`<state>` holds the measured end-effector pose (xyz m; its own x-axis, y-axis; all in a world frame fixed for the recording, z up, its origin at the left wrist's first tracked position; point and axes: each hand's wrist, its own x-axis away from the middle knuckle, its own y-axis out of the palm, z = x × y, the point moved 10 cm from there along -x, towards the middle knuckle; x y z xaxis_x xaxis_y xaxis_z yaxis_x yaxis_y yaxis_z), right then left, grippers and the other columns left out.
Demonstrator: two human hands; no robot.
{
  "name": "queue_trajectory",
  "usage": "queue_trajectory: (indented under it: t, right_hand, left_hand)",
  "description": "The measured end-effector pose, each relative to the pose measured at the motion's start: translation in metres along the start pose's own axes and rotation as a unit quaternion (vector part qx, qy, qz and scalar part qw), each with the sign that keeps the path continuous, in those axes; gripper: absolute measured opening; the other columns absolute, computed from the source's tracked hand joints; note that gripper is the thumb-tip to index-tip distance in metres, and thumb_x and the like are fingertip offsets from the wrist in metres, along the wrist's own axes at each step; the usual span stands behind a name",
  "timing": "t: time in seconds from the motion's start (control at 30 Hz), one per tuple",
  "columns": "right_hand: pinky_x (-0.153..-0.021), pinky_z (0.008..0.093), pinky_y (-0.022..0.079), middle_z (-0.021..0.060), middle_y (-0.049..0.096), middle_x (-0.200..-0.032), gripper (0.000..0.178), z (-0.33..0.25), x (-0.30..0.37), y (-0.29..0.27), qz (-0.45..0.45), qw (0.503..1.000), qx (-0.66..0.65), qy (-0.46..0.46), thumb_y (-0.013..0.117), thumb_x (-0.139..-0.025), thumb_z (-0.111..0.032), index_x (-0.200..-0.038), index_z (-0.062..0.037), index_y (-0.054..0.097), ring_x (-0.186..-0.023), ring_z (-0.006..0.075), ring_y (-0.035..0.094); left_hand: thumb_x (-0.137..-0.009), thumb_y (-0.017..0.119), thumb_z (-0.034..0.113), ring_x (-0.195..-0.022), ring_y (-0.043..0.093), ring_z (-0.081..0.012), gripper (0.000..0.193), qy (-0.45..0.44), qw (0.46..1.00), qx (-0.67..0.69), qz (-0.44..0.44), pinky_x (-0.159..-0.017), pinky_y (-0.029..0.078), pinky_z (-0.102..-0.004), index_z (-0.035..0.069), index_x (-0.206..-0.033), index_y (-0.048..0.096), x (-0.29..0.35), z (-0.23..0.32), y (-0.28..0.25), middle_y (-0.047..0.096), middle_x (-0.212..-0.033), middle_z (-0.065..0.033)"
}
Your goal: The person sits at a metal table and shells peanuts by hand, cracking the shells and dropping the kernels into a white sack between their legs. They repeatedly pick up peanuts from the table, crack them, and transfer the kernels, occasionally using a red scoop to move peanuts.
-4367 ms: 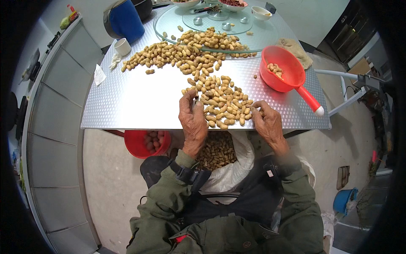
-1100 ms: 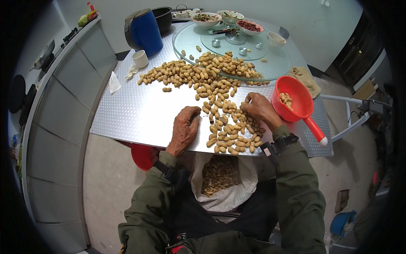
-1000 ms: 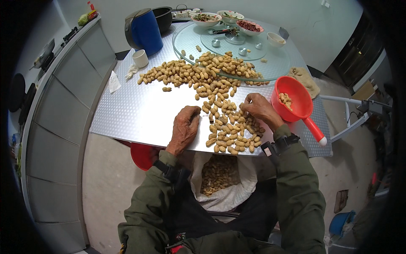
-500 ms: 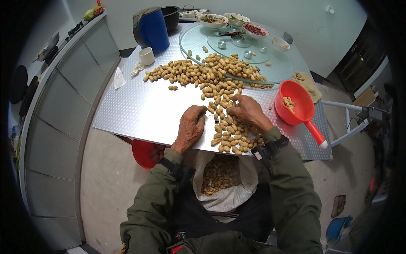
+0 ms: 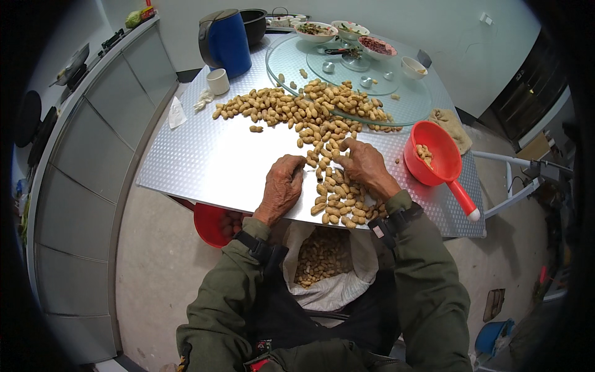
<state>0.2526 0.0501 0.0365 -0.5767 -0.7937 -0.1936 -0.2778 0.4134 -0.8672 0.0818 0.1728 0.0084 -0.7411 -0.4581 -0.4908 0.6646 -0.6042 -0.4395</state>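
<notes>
Loose peanuts in their shells [image 5: 273, 105] form a broad heap across the table, and a strip of them runs down to the near edge. My left hand [image 5: 282, 189] rests left of this strip, its fingers curled together and its fingertips beside the nearest shells. Whatever those fingers hold, if anything, is hidden. Over the strip's right side lies my right hand [image 5: 370, 167], thumb and forefinger apart and touching peanuts. Below the table edge, between my legs, a white woven sack [image 5: 365, 266] stands open with many peanuts inside.
A red dipper [image 5: 434, 152] holding a few peanuts sits at the right. Farther back are a glass turntable [image 5: 415, 102] with food bowls, a blue jug [image 5: 226, 46] and a white cup [image 5: 217, 81]. A red basin [image 5: 207, 226] is under the table's left side.
Both hands keep almost the same place and pose. The whole view has shifted very slightly; the peanuts look unchanged.
</notes>
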Motion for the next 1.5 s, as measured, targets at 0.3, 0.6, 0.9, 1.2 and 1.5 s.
queue_trajectory:
  t: [0.3, 0.6, 0.9, 1.2, 1.5]
  right_hand:
    - [-0.063, 0.0418, 0.053, 0.0125, 0.068, -0.079, 0.025, 0.014, -0.001, 0.014, -0.042, 0.975, -0.204, 0.077, 0.065, -0.099, -0.025, -0.093, -0.0009, 0.062, -0.067, 0.0261, 0.066]
    - [-0.041, 0.0183, 0.038, 0.0068, 0.064, -0.087, 0.021, 0.015, 0.026, 0.018, -0.100, 0.685, -0.705, 0.154, 0.056, -0.108, -0.024, -0.102, -0.0048, 0.058, -0.055, 0.0053, 0.052]
    - [-0.042, 0.0215, 0.041, 0.0078, 0.064, -0.095, 0.024, 0.007, 0.039, 0.021, -0.126, 0.615, -0.770, 0.113, 0.052, -0.110, -0.028, -0.113, -0.0048, 0.059, -0.056, 0.0069, 0.054]
    - [-0.043, 0.0216, 0.036, 0.0052, 0.063, -0.092, 0.024, 0.021, 0.047, 0.015, -0.045, 0.599, -0.784, 0.157, 0.051, -0.107, -0.029, -0.104, -0.0075, 0.060, -0.055, 0.0063, 0.048]
    - [-0.045, 0.0205, 0.038, 0.0004, 0.063, -0.082, 0.021, 0.114, 0.058, -0.123, 0.252, 0.799, -0.531, 0.132, 0.065, -0.104, -0.024, -0.090, -0.0083, 0.065, -0.057, 0.0047, 0.053]
  left_hand:
    - [-0.095, 0.064, -0.001, -0.098, 0.071, -0.0262, 0.020, 0.005, 1.000, -0.008, 0.001, -0.086, 0.057, -0.0368, -0.003, -0.114, 0.067, 0.000, 0.003, -0.001, 0.071, -0.106, -0.0149]
    - [-0.095, 0.064, -0.001, -0.097, 0.070, -0.0249, 0.020, -0.002, 1.000, -0.003, -0.001, -0.086, 0.056, -0.0359, -0.002, -0.114, 0.068, 0.000, 0.003, -0.001, 0.071, -0.106, -0.0141]
    - [-0.094, 0.064, -0.002, -0.096, 0.071, -0.0256, 0.020, 0.003, 1.000, -0.005, 0.006, -0.086, 0.057, -0.0362, -0.003, -0.114, 0.067, 0.000, 0.002, -0.001, 0.071, -0.105, -0.0153]
    - [-0.093, 0.064, -0.003, -0.096, 0.071, -0.0248, 0.021, 0.004, 1.000, -0.004, 0.005, -0.086, 0.057, -0.0352, -0.003, -0.113, 0.067, 0.000, 0.000, -0.001, 0.071, -0.104, -0.0152]
    - [-0.094, 0.063, -0.002, -0.093, 0.070, -0.0221, 0.019, 0.006, 1.000, -0.006, 0.007, -0.084, 0.056, -0.0340, -0.003, -0.113, 0.067, 0.000, -0.001, -0.001, 0.072, -0.102, -0.0133]
